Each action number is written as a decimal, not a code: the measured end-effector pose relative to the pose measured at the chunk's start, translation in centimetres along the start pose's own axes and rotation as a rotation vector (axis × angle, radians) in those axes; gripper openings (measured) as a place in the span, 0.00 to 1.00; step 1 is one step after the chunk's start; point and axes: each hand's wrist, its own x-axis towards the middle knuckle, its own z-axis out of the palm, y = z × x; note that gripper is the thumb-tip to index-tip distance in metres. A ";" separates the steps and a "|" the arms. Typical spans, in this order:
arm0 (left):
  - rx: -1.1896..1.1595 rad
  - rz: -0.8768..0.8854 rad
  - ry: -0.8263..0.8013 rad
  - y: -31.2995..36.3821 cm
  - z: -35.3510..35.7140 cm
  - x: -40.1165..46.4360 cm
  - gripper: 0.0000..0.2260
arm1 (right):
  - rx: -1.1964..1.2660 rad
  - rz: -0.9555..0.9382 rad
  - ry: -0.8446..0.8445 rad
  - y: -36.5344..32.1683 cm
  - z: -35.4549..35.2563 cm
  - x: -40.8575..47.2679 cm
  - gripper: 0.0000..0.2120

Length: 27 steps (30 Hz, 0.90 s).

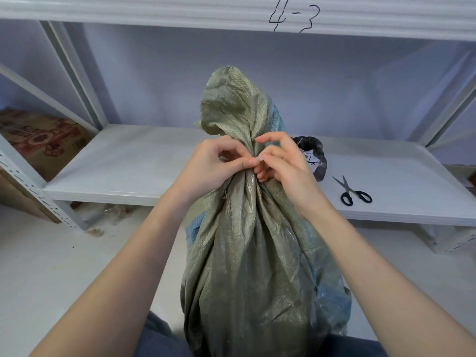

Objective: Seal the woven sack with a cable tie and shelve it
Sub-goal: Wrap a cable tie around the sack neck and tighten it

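White metal shelving (134,161) stands directly ahead, its upper beam marked "4-3" by hand. On the lower shelf board lie one pair of black-handled scissors (351,191), blades apart, and one dark bag (315,155) just behind the right hand, partly hidden by it. One printed cardboard box (38,140) sits in the neighbouring bay at left. One green woven sack (247,266) stands upright on the floor in front of the shelf, between the person's forearms, its neck gathered tight and the loose mouth rising above the gather; it blocks sight of the middle of the shelf board. Left hand (213,166): fingers curled, thumb and forefinger pinching at the gathered neck. Right hand (280,161): fingers curled, fingertips meeting the left thumb at the same point on the neck. A small pale item shows between the fingertips; whether it is the cable tie cannot be told. Two hands, both on the sack neck.
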 end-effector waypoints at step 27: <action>0.111 -0.005 -0.036 -0.7 -0.4 -0.1 0.03 | -0.120 -0.026 0.008 -0.2 0.0 -0.4 0.16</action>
